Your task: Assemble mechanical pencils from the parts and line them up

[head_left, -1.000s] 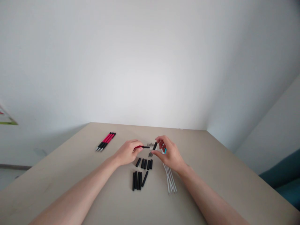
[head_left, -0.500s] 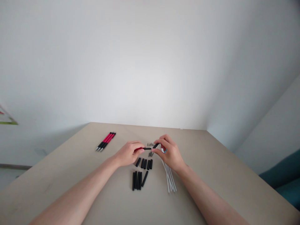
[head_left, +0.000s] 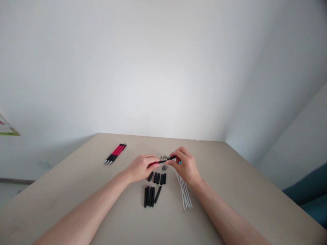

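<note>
Between thumb and fingers, my left hand (head_left: 143,166) grips a red and black pen barrel (head_left: 154,163), its black end pointing right. My right hand (head_left: 184,165) pinches a black grip sleeve (head_left: 171,158), whose left end meets the barrel's black end. The two parts lie nearly in one line, raised above the table. Behind and below them are several small silver pen tips (head_left: 164,167). Short black tubes (head_left: 158,178) lie just under my hands, and longer black tubes (head_left: 149,196) are closer to me. White ink refills (head_left: 186,194) lie beneath my right wrist.
Several red and black pens with silver tips (head_left: 115,154) lie side by side at the left back of the beige table (head_left: 209,156). A white wall (head_left: 163,68) rises behind the table. Teal cloth (head_left: 311,190) hangs beyond the right edge.
The black sleeve in my right hand has swung from an angle to nearly in line with the pen barrel. My left hand has shifted slightly right, and more red barrel shows.
</note>
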A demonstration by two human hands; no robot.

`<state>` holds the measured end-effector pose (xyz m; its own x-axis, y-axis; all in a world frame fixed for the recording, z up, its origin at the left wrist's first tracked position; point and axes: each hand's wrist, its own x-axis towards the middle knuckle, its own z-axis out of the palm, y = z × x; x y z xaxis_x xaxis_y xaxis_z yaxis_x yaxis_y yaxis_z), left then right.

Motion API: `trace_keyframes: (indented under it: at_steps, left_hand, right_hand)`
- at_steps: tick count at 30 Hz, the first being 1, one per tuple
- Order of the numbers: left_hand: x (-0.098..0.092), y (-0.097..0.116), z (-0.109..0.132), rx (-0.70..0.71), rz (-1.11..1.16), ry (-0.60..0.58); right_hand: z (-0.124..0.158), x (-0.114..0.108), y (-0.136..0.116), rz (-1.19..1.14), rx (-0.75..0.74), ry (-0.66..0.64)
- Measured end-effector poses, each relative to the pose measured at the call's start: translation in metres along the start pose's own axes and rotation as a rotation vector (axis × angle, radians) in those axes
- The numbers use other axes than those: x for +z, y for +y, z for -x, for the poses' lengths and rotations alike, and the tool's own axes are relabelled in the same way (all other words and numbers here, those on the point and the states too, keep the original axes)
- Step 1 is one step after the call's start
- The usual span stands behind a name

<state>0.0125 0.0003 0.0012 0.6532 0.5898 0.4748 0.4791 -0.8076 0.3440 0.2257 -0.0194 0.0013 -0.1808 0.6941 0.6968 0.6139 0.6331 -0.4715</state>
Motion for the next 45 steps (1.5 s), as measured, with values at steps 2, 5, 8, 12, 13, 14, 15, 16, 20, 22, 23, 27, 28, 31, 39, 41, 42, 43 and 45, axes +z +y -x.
trace_keyframes:
  at_steps: [2, 5, 8, 12, 13, 14, 15, 16, 20, 22, 23, 27, 28, 31, 39, 41, 42, 43, 45]
  left_hand:
    - [0.0, 0.0, 0.0, -0.005, -0.006, 0.001]
    - [0.0, 0.001, 0.0, -0.013, -0.009, 0.006]
    - [-0.001, 0.002, -0.001, -0.029, -0.012, 0.009]
    - [-0.002, 0.003, -0.001, -0.046, -0.012, 0.019]
    - [-0.002, 0.002, -0.001, -0.045, -0.011, 0.024]
    - [-0.002, 0.002, -0.001, -0.043, -0.009, 0.029]
    - [-0.003, 0.002, -0.001, -0.041, -0.01, 0.034]
    - [-0.003, 0.002, -0.001, -0.04, -0.011, 0.036]
    - [-0.004, 0.002, -0.001, -0.047, -0.017, 0.039]
    - [-0.004, 0.003, -0.001, -0.052, -0.012, 0.039]
    - [-0.004, 0.003, -0.001, -0.053, -0.01, 0.038]
    - [-0.004, 0.003, 0.0, -0.046, -0.011, 0.027]
    - [-0.004, 0.003, 0.0, -0.045, -0.01, 0.024]
    - [-0.004, 0.003, 0.0, -0.052, -0.003, 0.024]
    - [-0.002, 0.001, 0.001, -0.067, -0.001, 0.011]
    - [-0.001, 0.002, 0.001, -0.065, 0.013, 0.012]
    - [-0.001, 0.002, 0.001, -0.062, 0.022, 0.013]
    - [-0.001, 0.002, 0.001, -0.059, 0.028, 0.015]
    - [0.0, 0.002, 0.001, -0.058, 0.028, 0.017]
  right_hand:
    - [0.0, 0.001, 0.0, -0.003, 0.002, 0.007]
    - [0.0, 0.002, 0.0, -0.009, -0.002, -0.005]
    - [0.001, 0.002, 0.0, -0.016, 0.0, -0.021]
    - [0.002, 0.0, -0.002, -0.032, -0.014, -0.053]
    - [0.002, -0.001, -0.003, -0.039, -0.027, -0.07]
    - [0.003, -0.002, -0.004, -0.047, -0.042, -0.088]
    - [0.003, -0.003, -0.005, -0.053, -0.058, -0.107]
    - [0.003, -0.003, -0.006, -0.056, -0.073, -0.123]
    - [0.004, -0.004, -0.008, -0.041, -0.09, -0.13]
    - [0.004, -0.004, -0.007, -0.029, -0.074, -0.114]
    - [0.004, -0.004, -0.007, -0.026, -0.068, -0.109]
    - [0.004, -0.004, -0.008, -0.044, -0.076, -0.119]
    - [0.004, -0.004, -0.008, -0.048, -0.079, -0.122]
    - [0.004, -0.003, -0.009, -0.054, -0.08, -0.132]
    - [0.004, -0.003, -0.011, -0.046, -0.092, -0.154]
    - [0.003, -0.002, -0.012, -0.047, -0.096, -0.166]
    - [0.003, -0.002, -0.012, -0.047, -0.099, -0.167]
    - [0.003, -0.002, -0.012, -0.046, -0.102, -0.166]
    - [0.003, -0.002, -0.013, -0.045, -0.108, -0.163]
